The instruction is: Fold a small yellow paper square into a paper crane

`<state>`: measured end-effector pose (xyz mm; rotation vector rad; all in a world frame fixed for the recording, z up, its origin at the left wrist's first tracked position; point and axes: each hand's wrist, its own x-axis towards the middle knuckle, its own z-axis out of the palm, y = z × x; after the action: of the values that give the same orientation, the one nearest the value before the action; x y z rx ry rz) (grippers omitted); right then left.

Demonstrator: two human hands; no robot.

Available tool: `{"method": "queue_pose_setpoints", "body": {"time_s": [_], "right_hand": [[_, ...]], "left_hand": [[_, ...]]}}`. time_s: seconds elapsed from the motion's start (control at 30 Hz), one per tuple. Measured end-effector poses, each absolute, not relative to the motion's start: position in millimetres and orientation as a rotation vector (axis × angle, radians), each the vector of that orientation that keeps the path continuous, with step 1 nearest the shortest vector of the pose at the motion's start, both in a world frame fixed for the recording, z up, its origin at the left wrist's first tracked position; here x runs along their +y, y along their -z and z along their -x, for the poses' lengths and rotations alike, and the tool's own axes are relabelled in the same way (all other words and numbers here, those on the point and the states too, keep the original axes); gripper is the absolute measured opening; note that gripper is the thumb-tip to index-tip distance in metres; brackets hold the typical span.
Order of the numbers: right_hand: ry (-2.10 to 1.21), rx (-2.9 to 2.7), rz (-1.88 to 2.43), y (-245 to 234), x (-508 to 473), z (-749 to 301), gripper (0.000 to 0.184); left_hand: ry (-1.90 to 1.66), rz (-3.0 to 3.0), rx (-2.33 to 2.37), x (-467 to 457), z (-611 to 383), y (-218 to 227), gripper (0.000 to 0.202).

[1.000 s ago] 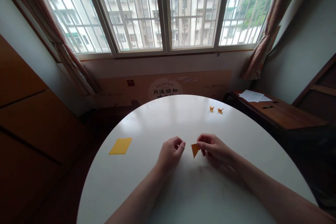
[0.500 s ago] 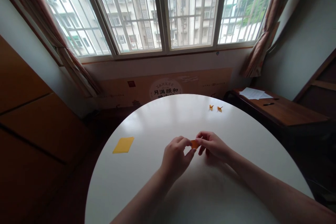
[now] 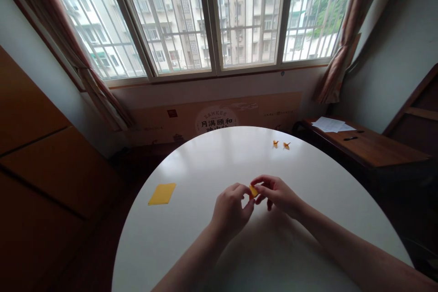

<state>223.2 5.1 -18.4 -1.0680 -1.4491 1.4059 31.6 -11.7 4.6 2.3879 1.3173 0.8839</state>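
Between my two hands is a small folded piece of yellow-orange paper [image 3: 253, 190], held a little above the white table. My left hand [image 3: 232, 205] pinches its left side between thumb and fingers. From the right, my right hand [image 3: 276, 194] grips it with thumb and forefinger, the other fingers curled below. Fingertips hide part of the paper, so its exact folds cannot be made out. Two small folded paper cranes [image 3: 275, 144] stand near the far right edge. A stack of square yellow paper [image 3: 162, 194] lies to the left of my hands.
The round white table [image 3: 191, 246] has its curved edge at left, far side and right. Beyond it on the right, a brown wooden desk [image 3: 383, 148] bears white sheets [image 3: 329, 124] and a small dark object. A barred window and curtains are behind.
The folded paper has been turned between my fingers and now shows a brighter yellow face. My right hand's fingers have shifted over its top. The view has tilted slightly.
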Motion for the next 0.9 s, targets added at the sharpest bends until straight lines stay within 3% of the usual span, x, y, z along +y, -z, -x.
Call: {"method": "queue_pose_setpoints", "body": {"time_s": [0.43, 0.9], "right_hand": [[-1.430, -1.570, 0.920, 14.7, 0.6, -221.8, 0.052], [-1.451, -1.411, 1.000, 7.5, -4.2, -214.5, 0.048]], "left_hand": [[-0.912, -1.620, 1.167, 0.5, -29.8, 5.1, 0.011], [-0.922, -1.361, 0.961, -2.3, -26.8, -2.4, 0.030]]}}
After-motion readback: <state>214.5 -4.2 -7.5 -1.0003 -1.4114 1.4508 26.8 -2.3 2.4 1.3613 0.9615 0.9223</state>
